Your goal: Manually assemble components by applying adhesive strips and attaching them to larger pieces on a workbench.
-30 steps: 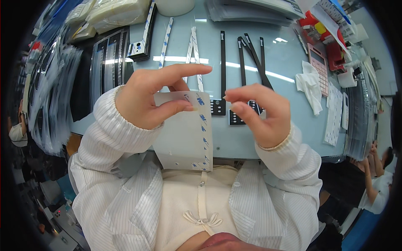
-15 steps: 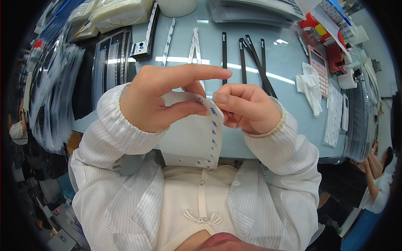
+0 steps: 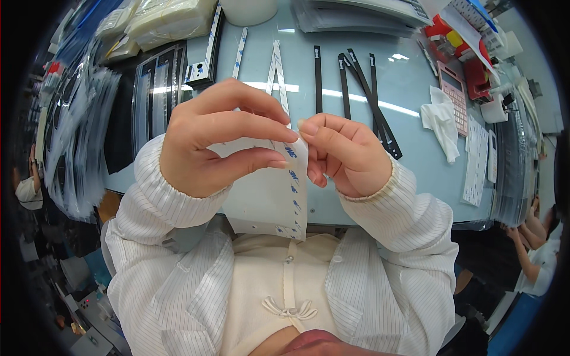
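A whitish sheet (image 3: 255, 196) hangs in front of my chest over the table's near edge. Along its right side and bottom corner runs adhesive tape (image 3: 294, 190) with a blue-printed liner. My right hand (image 3: 351, 151) pinches the sheet's top right corner between thumb and fingers. My left hand (image 3: 217, 139) arches over the sheet's upper part, thumb and fingers apart, fingertips close to the taped edge and the right thumb. Beyond the hands lie narrow white strips (image 3: 276, 68) with blue print and several black strips (image 3: 344, 86), two of them crossed.
Clear plastic sleeves (image 3: 77, 142) pile up at the left. Bagged stacks (image 3: 169, 24) and clear sheets (image 3: 356, 21) lie at the back. At the right are a pink calculator (image 3: 453, 95), a crumpled tissue (image 3: 440, 121) and a printed white sheet (image 3: 475, 163). Another person (image 3: 537, 261) sits far right.
My left hand's thumb and index finger have drawn back from the sheet's edge and parted, its fingers curling more. The sheet's taped edge has straightened. My right hand still pinches the corner.
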